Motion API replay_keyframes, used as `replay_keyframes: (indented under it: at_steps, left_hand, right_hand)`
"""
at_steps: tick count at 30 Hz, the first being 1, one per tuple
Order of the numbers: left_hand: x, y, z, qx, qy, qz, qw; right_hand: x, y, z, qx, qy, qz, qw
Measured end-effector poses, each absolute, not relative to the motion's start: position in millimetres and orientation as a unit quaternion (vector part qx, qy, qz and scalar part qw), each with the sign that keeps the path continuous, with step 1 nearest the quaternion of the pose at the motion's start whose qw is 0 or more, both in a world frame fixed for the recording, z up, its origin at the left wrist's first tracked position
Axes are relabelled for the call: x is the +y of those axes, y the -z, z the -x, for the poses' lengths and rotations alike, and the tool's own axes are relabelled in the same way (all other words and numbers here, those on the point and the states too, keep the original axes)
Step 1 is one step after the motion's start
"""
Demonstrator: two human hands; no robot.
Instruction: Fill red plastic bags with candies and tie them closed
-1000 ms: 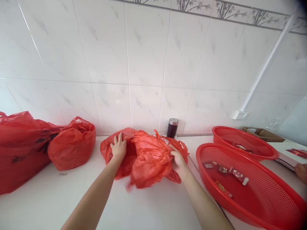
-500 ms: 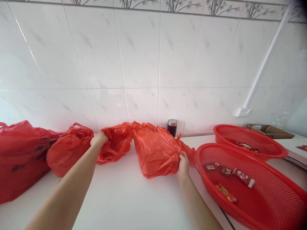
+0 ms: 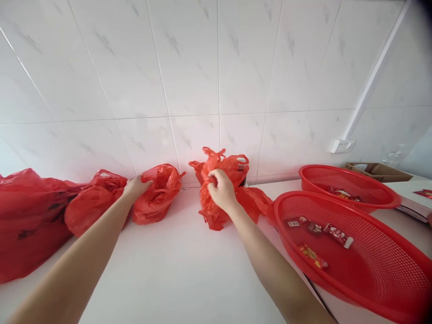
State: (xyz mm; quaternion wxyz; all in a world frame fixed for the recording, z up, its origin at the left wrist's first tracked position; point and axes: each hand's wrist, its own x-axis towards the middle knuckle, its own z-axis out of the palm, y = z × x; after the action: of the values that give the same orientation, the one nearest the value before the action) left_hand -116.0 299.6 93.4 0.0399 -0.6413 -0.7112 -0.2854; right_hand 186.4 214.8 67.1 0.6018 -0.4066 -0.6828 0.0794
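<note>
My left hand [image 3: 137,186] is at the left edge of a rounded red plastic bag [image 3: 157,204] near the wall, its fingers closed on the film. Its thumb lies along the bag's rim. My right hand [image 3: 222,191] is wrapped round a crumpled red plastic bag [image 3: 214,213], gathered upright with its loose ends sticking up. Behind that bag, a dark jar is mostly hidden. More red plastic [image 3: 259,202] lies just right of my right hand, against the basket.
Knotted red bags [image 3: 87,207] and a large red bag [image 3: 27,225] line the left side. On the right are a red mesh basket [image 3: 357,279] with several wrapped snacks, a second red basket [image 3: 381,198] and a cardboard box [image 3: 381,172]. A tiled wall [image 3: 192,81] bounds the back.
My right hand has moved left and up, bunching the spread bag into a narrower bundle. The bag at my left hand has drawn apart from it and stands more compact. The view has tilted down slightly.
</note>
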Motion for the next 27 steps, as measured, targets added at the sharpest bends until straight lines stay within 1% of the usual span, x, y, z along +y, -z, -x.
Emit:
replay_keyframes:
  at_steps: [3, 4, 5, 6, 7, 8, 9, 11, 13, 14, 17, 19, 20, 21, 22, 23, 25, 26, 27]
  left_hand:
    - [280.6, -97.7, 95.3, -0.709, 0.326, 0.623, 0.055]
    - [270.4, -97.1, 85.1, -0.697, 0.346, 0.624, 0.067]
    - [258.5, -94.4, 73.8, -0.677, 0.367, 0.633, 0.082]
    - [245.2, -88.9, 62.0, -0.652, 0.387, 0.645, 0.097]
    - [231.3, -80.2, 50.2, -0.593, 0.428, 0.67, 0.124]
    - [217.6, -68.3, 38.7, -0.538, 0.445, 0.702, 0.141]
    - [205.0, -53.4, 28.0, -0.499, 0.437, 0.734, 0.145]
    - [185.4, -17.9, 9.5, -0.472, 0.358, 0.795, 0.131]
    - [174.6, 18.8, -4.4, -0.518, 0.275, 0.803, 0.107]
    - [172.3, 35.0, -9.6, -0.554, 0.245, 0.789, 0.099]
    - [173.1, 68.0, -17.9, -0.627, 0.211, 0.744, 0.095]
    - [175.1, 75.2, -17.0, -0.647, 0.212, 0.728, 0.076]
    - [175.3, 75.2, -14.8, -0.654, 0.214, 0.723, 0.062]
    - [174.4, 73.4, -11.7, -0.66, 0.216, 0.718, 0.05]
    - [172.4, 70.4, -8.1, -0.664, 0.219, 0.713, 0.045]
    - [169.3, 66.8, -4.1, -0.665, 0.223, 0.711, 0.048]
    - [160.1, 60.4, 3.6, -0.664, 0.232, 0.707, 0.071]
    - [154.4, 58.9, 7.3, -0.668, 0.233, 0.702, 0.078]
    - [148.4, 59.4, 11.0, -0.676, 0.23, 0.696, 0.074]
  right_hand:
    - [213.0, -58.4, -156.5, -0.793, -0.121, 0.373, 0.466]
    - [212.2, -53.4, -150.4, -0.814, -0.134, 0.36, 0.437]
    - [211.8, -48.2, -146.8, -0.822, -0.14, 0.349, 0.427]
    - [211.9, -43.1, -146.1, -0.821, -0.139, 0.342, 0.435]
    - [212.7, -38.1, -148.2, -0.811, -0.133, 0.345, 0.454]
    - [214.1, -33.4, -152.8, -0.793, -0.127, 0.367, 0.47]
    - [216.0, -28.6, -159.3, -0.77, -0.125, 0.407, 0.476]
    - [218.8, -17.9, -175.3, -0.723, -0.135, 0.508, 0.448]
    - [215.7, -4.6, -190.1, -0.697, -0.161, 0.581, 0.389]
    - [210.5, 2.7, -195.6, -0.699, -0.181, 0.592, 0.358]
    - [182.7, 21.7, -204.8, -0.739, -0.257, 0.566, 0.261]
    - [163.6, 26.9, -209.6, -0.776, -0.355, 0.481, 0.203]
    - [158.0, 26.6, -213.2, -0.784, -0.413, 0.423, 0.192]
    - [156.6, 24.5, -217.7, -0.781, -0.461, 0.37, 0.203]
    - [160.0, 21.2, -223.2, -0.768, -0.49, 0.337, 0.238]
    - [168.4, 17.4, -229.2, -0.749, -0.486, 0.341, 0.294]
    - [197.6, 11.8, -240.8, -0.694, -0.391, 0.435, 0.42]
    - [215.7, 11.4, -245.2, -0.66, -0.323, 0.504, 0.455]
    - [234.0, 12.9, -248.1, -0.637, -0.285, 0.543, 0.467]
